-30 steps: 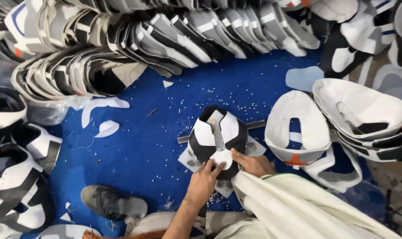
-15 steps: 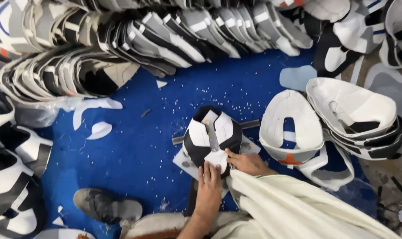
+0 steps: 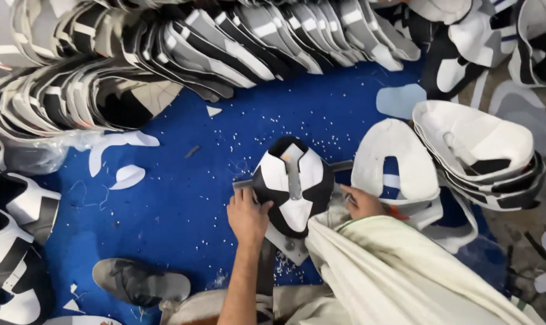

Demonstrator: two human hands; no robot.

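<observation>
A black and white shoe upper (image 3: 294, 180) lies flat over a grey metal bar (image 3: 243, 184) on the blue floor. My left hand (image 3: 247, 216) grips the upper's left edge, fingers curled on it, with the arm bare. At the upper's right edge my right hand (image 3: 362, 202) holds on, half covered by a loose pale sleeve (image 3: 405, 271). A grey metal plate (image 3: 285, 244) shows beneath the upper's lower tip.
Rows of stacked black and white uppers (image 3: 182, 54) line the back and left. A white upper (image 3: 396, 159) and a pile of more (image 3: 474, 150) lie to the right. A grey sandal (image 3: 140, 281) sits at lower left. White scraps (image 3: 125, 176) dot the blue floor (image 3: 182, 204).
My left hand has moved from the upper's lower tip to its left edge. My right hand has slid out to the right edge. The view shifted slightly.
</observation>
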